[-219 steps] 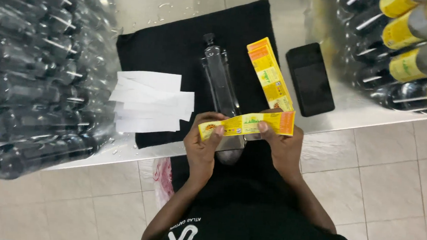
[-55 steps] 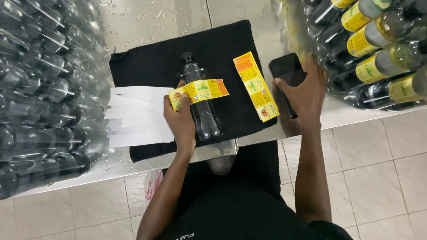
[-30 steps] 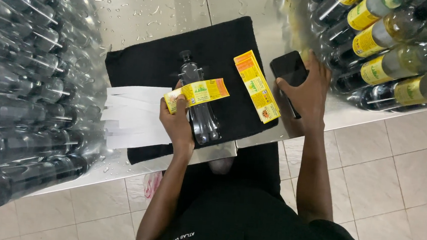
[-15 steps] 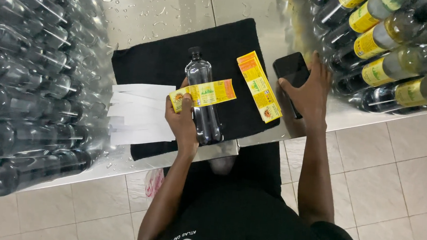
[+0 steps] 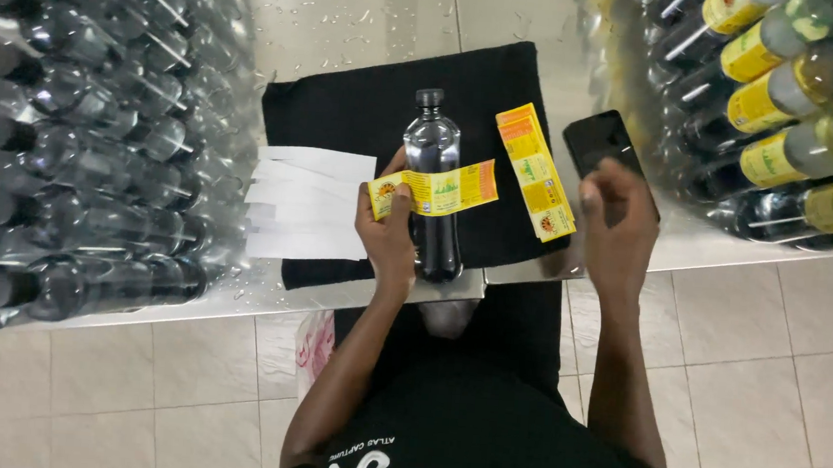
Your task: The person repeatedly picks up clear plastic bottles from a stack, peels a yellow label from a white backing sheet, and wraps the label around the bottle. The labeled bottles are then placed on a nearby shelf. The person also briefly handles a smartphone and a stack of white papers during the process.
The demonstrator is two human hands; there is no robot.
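Note:
My left hand (image 5: 389,234) grips one end of a yellow and orange label (image 5: 435,188), which lies across a dark plastic bottle (image 5: 431,196) resting on its side on a black cloth (image 5: 366,113). My right hand (image 5: 618,227) hovers just below a black phone (image 5: 599,141) at the cloth's right edge, fingers loosely curled, holding nothing. A stack of yellow labels (image 5: 536,170) lies between the bottle and the phone.
White backing strips (image 5: 307,203) lie left of the bottle. Wrapped packs of unlabelled dark bottles (image 5: 82,123) fill the left side of the steel table (image 5: 354,15). Labelled bottles (image 5: 787,104) lie at the right. Tiled floor lies below the table edge.
My right hand has drawn back off the phone toward me. The left hand still holds the label over the bottle, barely shifted.

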